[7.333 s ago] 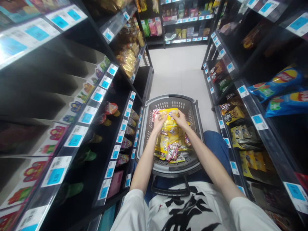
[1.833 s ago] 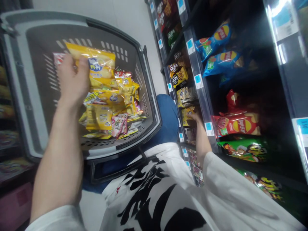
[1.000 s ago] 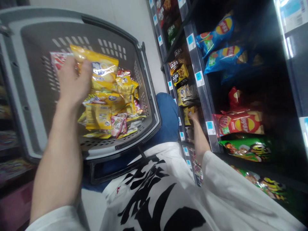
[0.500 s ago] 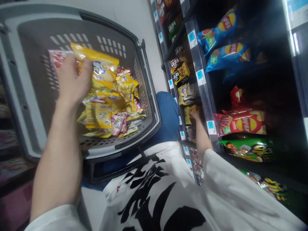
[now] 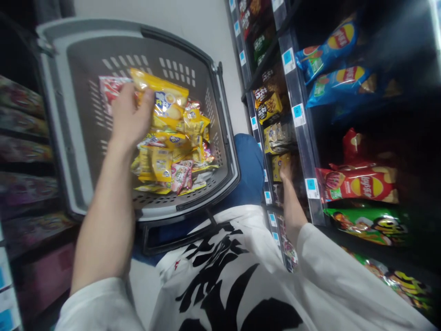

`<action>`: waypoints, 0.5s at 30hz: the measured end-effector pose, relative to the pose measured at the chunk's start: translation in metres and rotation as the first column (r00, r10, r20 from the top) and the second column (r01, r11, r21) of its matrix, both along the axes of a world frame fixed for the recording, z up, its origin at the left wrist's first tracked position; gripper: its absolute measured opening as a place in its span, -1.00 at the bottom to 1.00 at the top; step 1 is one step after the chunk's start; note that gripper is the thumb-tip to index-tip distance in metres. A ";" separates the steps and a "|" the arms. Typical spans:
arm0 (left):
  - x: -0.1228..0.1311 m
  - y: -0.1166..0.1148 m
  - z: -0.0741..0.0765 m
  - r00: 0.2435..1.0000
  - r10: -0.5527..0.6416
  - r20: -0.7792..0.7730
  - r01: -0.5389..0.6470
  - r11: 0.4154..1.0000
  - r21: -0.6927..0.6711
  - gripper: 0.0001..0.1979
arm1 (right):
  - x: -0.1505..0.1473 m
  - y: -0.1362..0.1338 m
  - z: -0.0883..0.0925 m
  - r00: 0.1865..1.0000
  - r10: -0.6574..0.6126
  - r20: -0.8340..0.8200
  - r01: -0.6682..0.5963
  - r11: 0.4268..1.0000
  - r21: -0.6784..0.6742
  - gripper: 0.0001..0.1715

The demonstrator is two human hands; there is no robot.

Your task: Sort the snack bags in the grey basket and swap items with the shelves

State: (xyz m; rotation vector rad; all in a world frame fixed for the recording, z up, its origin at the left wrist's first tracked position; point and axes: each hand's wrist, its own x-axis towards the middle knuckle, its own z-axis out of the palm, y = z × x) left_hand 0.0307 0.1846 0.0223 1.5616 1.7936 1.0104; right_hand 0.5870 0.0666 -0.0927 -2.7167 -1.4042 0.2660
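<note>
My left hand (image 5: 132, 112) is inside the grey shopping basket (image 5: 86, 59), its thumb pressed on a yellow snack bag (image 5: 168, 103). A red and white snack packet (image 5: 112, 89) shows just behind that hand's fingers. Below lie several smaller yellow packets (image 5: 161, 163) and a pink packet (image 5: 181, 176). My right hand (image 5: 285, 171) reaches into a low shelf compartment, closed at a yellow snack bag (image 5: 276, 168). Its fingertips are partly hidden by the bag and the dim light.
On the right, a dark shelf rack with price tags (image 5: 313, 187) holds blue chip bags (image 5: 341, 87), red chip bags (image 5: 365, 184) and green bags (image 5: 368, 225). Another stocked shelf (image 5: 25, 124) stands at the left. My knee (image 5: 248, 168) is between basket and rack.
The whole view has shifted, so basket and shelves appear further right. Both hands keep about the same places, the left on the bag in the basket, the right in the shelf.
</note>
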 end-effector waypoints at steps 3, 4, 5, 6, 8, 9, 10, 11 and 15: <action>0.001 0.001 -0.005 1.000 -0.013 0.019 0.012 0.997 0.077 -0.52 | -0.006 0.007 0.003 0.998 -0.037 -0.047 0.040 0.998 0.052 -0.16; 0.001 0.001 -0.006 0.999 -0.024 0.022 0.021 0.995 0.097 -0.53 | -0.009 0.010 0.005 0.997 -0.039 -0.060 0.044 0.996 0.078 -0.14; 0.001 0.002 -0.008 0.999 -0.039 0.024 0.036 0.994 0.107 -0.54 | -0.014 0.012 0.008 0.997 -0.032 -0.072 0.040 0.993 0.112 -0.14; 0.000 0.002 -0.010 0.998 -0.060 0.025 0.057 0.993 0.107 -0.53 | -0.019 0.013 0.011 0.996 -0.014 -0.083 0.027 0.988 0.153 -0.14; -0.001 0.005 -0.015 0.995 -0.093 0.026 0.089 0.991 0.104 -0.44 | -0.034 0.014 0.019 0.992 0.059 -0.112 -0.030 0.968 0.250 -0.16; -0.002 0.006 -0.017 0.994 -0.104 0.019 0.102 0.990 0.097 -0.38 | -0.043 0.013 0.022 0.985 0.111 -0.131 -0.067 0.951 0.302 -0.17; -0.002 0.008 -0.020 0.992 -0.121 0.018 0.119 0.989 0.088 -0.31 | -0.054 0.011 0.027 0.974 0.168 -0.152 -0.105 0.930 0.353 -0.18; -0.002 0.009 -0.022 0.988 -0.149 0.029 0.147 0.986 0.079 -0.26 | -0.067 0.010 0.031 0.958 0.226 -0.174 -0.141 0.905 0.402 -0.20; 0.003 0.007 -0.024 0.906 -0.379 0.187 0.374 0.925 0.062 -0.23 | -0.119 0.005 0.056 0.871 0.433 -0.233 -0.242 0.791 0.562 -0.36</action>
